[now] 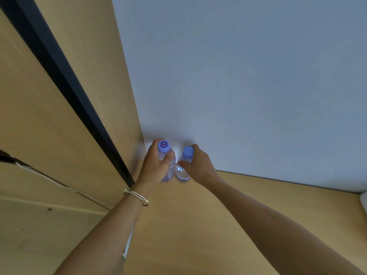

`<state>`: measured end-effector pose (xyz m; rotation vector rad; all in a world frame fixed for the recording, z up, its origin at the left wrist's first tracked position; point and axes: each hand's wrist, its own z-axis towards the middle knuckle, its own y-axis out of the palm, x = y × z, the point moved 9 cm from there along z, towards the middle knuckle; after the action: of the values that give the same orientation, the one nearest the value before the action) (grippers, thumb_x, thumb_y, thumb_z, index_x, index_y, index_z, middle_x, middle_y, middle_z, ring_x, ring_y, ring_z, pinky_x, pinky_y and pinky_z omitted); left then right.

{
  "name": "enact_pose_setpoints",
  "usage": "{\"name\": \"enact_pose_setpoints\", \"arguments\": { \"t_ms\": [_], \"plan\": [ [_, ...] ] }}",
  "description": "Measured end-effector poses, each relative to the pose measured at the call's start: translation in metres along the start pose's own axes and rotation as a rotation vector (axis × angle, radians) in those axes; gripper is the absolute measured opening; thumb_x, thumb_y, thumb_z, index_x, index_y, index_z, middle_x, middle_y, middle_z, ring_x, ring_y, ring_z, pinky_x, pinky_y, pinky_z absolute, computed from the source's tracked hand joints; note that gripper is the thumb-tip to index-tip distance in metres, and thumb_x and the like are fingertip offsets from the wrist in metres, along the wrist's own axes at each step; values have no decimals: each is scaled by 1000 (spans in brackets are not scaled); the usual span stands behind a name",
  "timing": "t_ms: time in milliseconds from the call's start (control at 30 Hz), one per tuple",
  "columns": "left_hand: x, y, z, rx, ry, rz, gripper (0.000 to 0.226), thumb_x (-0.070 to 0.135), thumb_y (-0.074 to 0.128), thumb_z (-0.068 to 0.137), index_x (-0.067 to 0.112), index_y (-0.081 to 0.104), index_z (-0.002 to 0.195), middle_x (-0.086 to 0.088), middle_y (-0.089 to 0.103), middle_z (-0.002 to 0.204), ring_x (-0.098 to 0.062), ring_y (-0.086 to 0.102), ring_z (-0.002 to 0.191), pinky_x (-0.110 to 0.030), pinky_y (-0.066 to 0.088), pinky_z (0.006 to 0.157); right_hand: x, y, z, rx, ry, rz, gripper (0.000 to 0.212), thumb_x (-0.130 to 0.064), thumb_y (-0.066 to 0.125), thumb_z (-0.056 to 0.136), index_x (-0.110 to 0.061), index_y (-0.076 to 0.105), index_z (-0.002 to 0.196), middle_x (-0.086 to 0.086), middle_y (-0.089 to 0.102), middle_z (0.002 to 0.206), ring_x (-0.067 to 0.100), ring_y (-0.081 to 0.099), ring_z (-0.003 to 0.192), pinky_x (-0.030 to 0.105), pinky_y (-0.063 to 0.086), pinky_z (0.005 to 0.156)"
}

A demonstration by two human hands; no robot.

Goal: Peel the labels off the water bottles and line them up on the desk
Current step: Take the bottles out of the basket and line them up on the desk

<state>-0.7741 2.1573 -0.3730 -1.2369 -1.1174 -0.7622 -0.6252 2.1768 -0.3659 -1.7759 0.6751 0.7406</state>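
Two grips at frame centre: left hand (155,165) wraps the marked-cap bottle (169,172), right hand (199,163) the plain-cap bottle (182,173), both upright on the table (198,225).

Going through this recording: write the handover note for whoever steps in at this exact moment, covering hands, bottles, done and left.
Left hand: grips the left bottle below its cap.
Right hand: grips the right bottle at the neck.
Bottles: upright, side by side with a narrow gap, at the back of the desk against the wall.
Done: no label shows on either, though the hands hide part.
Left: check the line-up and let go. No other bottles in view.
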Motion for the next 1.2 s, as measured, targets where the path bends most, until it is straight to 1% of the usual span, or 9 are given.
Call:
{"name": "enact_pose_setpoints", "arguments": {
  "t_ms": [233, 433, 500, 567, 633, 800, 967, 1067, 1200],
  "plan": [
    [-16, 4, -3, -34, -45, 69, 35, 19, 58, 92, 17, 43, 123, -4, 52, 120, -16, 51, 111, -23, 37, 91, 3, 7, -4, -32, 5, -60, 42, -25, 68, 84, -14, 46, 117, 5, 62, 111, 24, 59, 97, 34, 49, 80],
    [-13, -2, 0, 32, -78, 119, 28, 23, 61, 86, 23, 50, 111, -6, 56, 113, -25, 54, 110, -38, 46, 97, 3, 4, -11, -177, 10, -121, 51, -28, 65, 86, -12, 41, 128, 7, 57, 124, 24, 56, 108, 29, 43, 82],
    [-6, -5, -4, 53, -81, 117, 41, 21, 65, 85, 23, 49, 123, -5, 54, 122, -26, 51, 120, -34, 43, 99, 4, -3, -14, -197, -6, -140, 58, -28, 64, 88, -13, 37, 136, 7, 53, 132, 24, 53, 115, 27, 41, 84],
    [0, -8, -10, 57, -116, 116, 72, 24, 69, 84, 22, 31, 145, -4, 40, 142, -22, 37, 134, -35, 35, 108, 6, -11, -17, -194, -24, -176, 68, -31, 63, 88, -14, 29, 145, 6, 46, 143, 23, 48, 127, 27, 39, 91],
    [13, -13, -16, 97, -111, 115, 81, 29, 68, 85, 24, 20, 150, 0, 31, 149, -19, 29, 139, -38, 32, 111, 8, -20, -20, -189, -52, -231, 70, -34, 62, 89, -17, 26, 147, 4, 40, 148, 21, 45, 131, 30, 40, 99],
    [114, -9, -21, 244, 347, 382, 38, 22, 52, 90, 14, 54, 127, -4, 50, 133, -23, 41, 126, -27, 33, 100, 7, -56, -36, -145, -127, -314, 58, -35, 56, 93, -19, 33, 144, 0, 40, 147, 17, 45, 129, 31, 39, 102],
    [207, 47, -26, 205, 686, 418, 34, 28, 45, 85, 9, 66, 103, -8, 63, 102, -24, 58, 96, -33, 48, 80, 5, -133, -54, -3, -173, -357, 49, -36, 52, 95, -20, 39, 140, 0, 45, 142, 17, 48, 125, 34, 42, 103],
    [237, 92, -40, 109, 756, 353, 30, 27, 46, 87, 11, 66, 102, -3, 63, 91, -17, 58, 79, -25, 46, 68, 9, -191, -64, 113, -181, -338, 45, -35, 53, 95, -19, 45, 136, -1, 50, 136, 15, 52, 120, 34, 44, 100],
    [253, 152, -52, -38, 744, 311, 26, 26, 49, 87, 16, 65, 103, 6, 62, 86, -14, 58, 76, -26, 48, 67, 37, -253, -86, 230, -128, -309, 36, -31, 53, 94, -19, 52, 128, -2, 55, 128, 13, 56, 112, 30, 46, 94]
  ]
}}
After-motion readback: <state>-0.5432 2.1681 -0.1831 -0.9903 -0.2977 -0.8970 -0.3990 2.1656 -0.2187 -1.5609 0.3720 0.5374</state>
